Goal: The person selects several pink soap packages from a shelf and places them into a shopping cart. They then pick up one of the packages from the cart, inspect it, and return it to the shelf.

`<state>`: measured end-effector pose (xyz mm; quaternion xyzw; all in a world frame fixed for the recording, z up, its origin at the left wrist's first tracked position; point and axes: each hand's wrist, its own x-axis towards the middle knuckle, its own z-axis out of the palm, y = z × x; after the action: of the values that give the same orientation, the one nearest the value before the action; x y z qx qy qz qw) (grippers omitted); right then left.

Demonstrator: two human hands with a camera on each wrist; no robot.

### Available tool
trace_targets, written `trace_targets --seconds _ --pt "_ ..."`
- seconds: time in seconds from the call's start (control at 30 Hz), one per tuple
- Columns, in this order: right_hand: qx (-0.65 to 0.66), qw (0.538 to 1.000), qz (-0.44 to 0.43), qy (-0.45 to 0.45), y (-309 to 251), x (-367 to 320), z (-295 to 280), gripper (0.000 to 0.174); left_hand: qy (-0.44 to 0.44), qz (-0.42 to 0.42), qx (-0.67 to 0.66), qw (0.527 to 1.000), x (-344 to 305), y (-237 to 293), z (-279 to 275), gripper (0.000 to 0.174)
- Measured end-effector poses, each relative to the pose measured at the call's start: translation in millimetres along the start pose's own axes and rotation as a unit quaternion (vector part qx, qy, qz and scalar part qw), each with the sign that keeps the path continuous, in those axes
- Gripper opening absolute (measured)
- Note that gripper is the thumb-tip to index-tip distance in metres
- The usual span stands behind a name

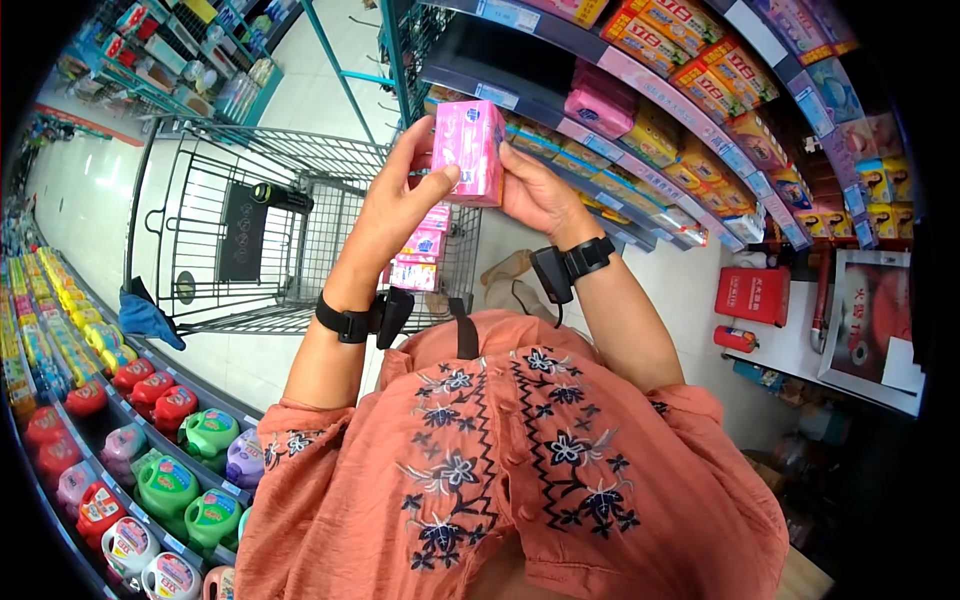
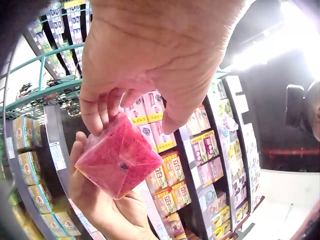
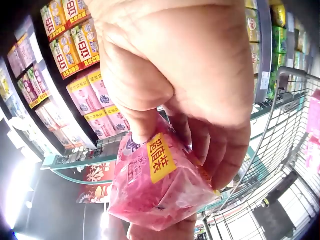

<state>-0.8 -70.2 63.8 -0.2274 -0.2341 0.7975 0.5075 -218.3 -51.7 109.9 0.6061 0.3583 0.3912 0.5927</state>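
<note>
A pink, plastic-wrapped soap pack [image 1: 468, 150] with a yellow label [image 3: 161, 159] is held up between both hands, above the near end of the cart. My left hand [image 1: 398, 200] grips its left side, thumb across the near face and fingers behind. From the right, my right hand [image 1: 545, 195] holds the pack, its thumb and curled fingers around it in the right wrist view. The folded end of the wrapper faces the left wrist camera. More pink packs [image 1: 425, 245] are stacked in the cart below, partly hidden by the left forearm.
The wire shopping cart [image 1: 300, 160] stands in front. Shelves [image 1: 640, 150] with boxed and wrapped soap rise on the right. Detergent bottles [image 1: 168, 485] line a low shelf at left. A red box [image 1: 752, 295] and a fire extinguisher [image 1: 737, 340] are at far right.
</note>
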Motion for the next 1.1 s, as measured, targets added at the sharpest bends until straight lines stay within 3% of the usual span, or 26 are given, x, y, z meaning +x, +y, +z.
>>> trace_targets --seconds 0.27,0.43,0.53,0.67,0.9,1.0,1.1 --pt "-0.043 0.998 0.016 0.036 -2 6 7 0.058 -0.008 -0.041 -0.054 0.998 2 -5 -15 0.065" --pt "-0.154 0.985 0.002 0.079 -6 8 18 0.060 0.036 -0.103 -0.098 0.989 7 -18 -23 0.065" --pt "-0.258 0.963 -0.013 0.081 -7 14 17 0.059 0.001 -0.145 -0.138 0.980 10 -19 -32 0.077" --pt "-0.431 0.900 -0.005 0.063 -13 14 33 0.061 -0.061 -0.154 -0.066 0.984 14 -23 -40 0.073" --pt "-0.471 0.879 -0.053 0.059 -14 11 36 0.079 -0.012 -0.068 -0.064 0.996 2 -17 -31 0.069" --pt "-0.526 0.845 -0.063 0.070 -12 9 24 0.087 0.001 -0.038 -0.089 0.995 2 -24 -31 0.071" --pt "-0.483 0.872 -0.031 0.077 -11 5 23 0.093 0.006 -0.022 -0.128 0.992 0 -25 -33 0.073"
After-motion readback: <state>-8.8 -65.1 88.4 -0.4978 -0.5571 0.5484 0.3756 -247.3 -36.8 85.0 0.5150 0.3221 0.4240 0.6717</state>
